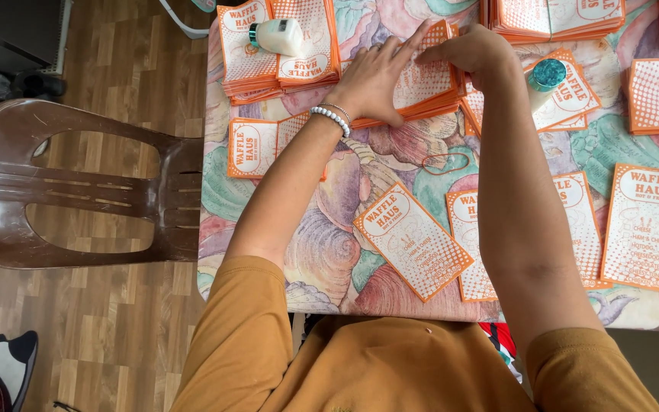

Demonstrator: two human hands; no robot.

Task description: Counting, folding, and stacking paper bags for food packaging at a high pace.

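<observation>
Two hands of mine work at one stack of orange-and-white paper sleeves (429,88) near the far middle of the surface (329,252), which wears a shell-patterned cloth. My left hand (379,76) lies flat on the stack, fingers spread, its grip open and only pressing down; a white bead bracelet (331,119) circles that wrist. My right hand (470,52) curls at the stack's far right corner, fingertips pinching the top sleeve's edge. A white bottle (278,35) lies on another stack to the left, a teal-capped bottle (547,76) stands just right of my right hand, a rubber band (445,162) lies nearer me, and a brown plastic chair (78,187) stands to the left.
</observation>
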